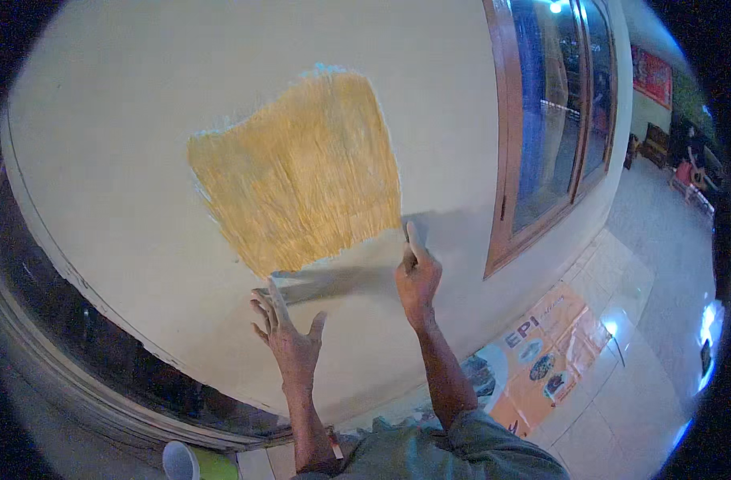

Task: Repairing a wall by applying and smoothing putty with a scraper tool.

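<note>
Count: own hands, two (left (pixel 293 346), right (pixel 418 278)); yellow patch (pixel 301 172), one; brown-framed window (pixel 548 120), one; floor banner (pixel 569 320), one; white tub (pixel 178 462), one; red wall poster (pixel 652 78), one.

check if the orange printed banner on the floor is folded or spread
Spread: the orange printed banner lies across the floor tiles, lettering and pictures facing up.

I see a cream wall (pixel 445 80) with a yellow-gold patch (pixel 301 168), streaked darker and whitish round its rim. By the wall's right edge, the window frame (pixel 510 128) is brown, the cloth (pixel 533 152) blue. The floor sheet (pixel 505 404) is mostly orange, the shirt (pixel 477 448) dark green.
</note>
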{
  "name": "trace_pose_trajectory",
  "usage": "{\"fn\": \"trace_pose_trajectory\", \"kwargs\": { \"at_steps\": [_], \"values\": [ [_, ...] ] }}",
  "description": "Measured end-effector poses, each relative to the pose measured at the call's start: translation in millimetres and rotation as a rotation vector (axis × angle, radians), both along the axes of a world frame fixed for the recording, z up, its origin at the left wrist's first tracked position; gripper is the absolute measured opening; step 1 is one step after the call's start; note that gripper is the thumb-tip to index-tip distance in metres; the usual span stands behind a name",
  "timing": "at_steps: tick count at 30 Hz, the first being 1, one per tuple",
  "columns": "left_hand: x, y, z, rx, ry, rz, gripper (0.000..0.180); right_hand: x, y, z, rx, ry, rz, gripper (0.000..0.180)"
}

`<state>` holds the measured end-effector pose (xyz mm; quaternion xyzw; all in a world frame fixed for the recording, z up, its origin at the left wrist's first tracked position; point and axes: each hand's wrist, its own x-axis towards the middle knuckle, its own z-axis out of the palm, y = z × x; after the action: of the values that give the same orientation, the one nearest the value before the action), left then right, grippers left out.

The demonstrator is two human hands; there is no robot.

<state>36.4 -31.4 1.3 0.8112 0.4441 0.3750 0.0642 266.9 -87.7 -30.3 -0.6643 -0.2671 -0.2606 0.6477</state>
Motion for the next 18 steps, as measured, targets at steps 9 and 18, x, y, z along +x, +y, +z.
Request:
{"fn": "trace_pose_trajectory", "kwargs": {
  "at_steps": [9, 18],
  "values": [
    [0.1, -1.1, 0.0, 0.011, -0.023, 0.020, 0.111, 9.7, -6.8, 3.3, -0.055, -0.083, -0.007, 0.039],
    [30.7, -16.1, 3.4, 0.000, 0.013, -0.031, 0.111, 26.2, -10.1, 63.2, -0.066, -0.115, 0.072, 0.060]
  ]
}}
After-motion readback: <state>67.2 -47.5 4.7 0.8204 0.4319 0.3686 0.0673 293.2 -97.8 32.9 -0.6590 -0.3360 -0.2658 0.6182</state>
